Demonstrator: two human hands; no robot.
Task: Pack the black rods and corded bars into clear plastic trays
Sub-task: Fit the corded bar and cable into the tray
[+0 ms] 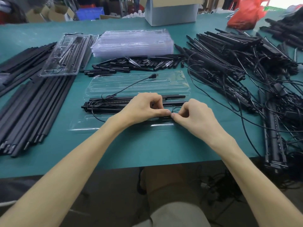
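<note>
Seating the corded bar (114, 104) in the open clear tray (164, 82), centre frame. Our left hand (146, 107) clamps the bar to pin it in its slot; our right hand (195, 115) pinches the cord loop (174, 110), likely tucking slack. USB plug (154, 76) lies loose across the tray's upper half.

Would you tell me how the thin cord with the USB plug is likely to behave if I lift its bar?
Probably floppy: the cord lies in loose curves across the clear tray. It would likely trail, USB plug dangling. It may snag, since it loops over the bars.
</note>
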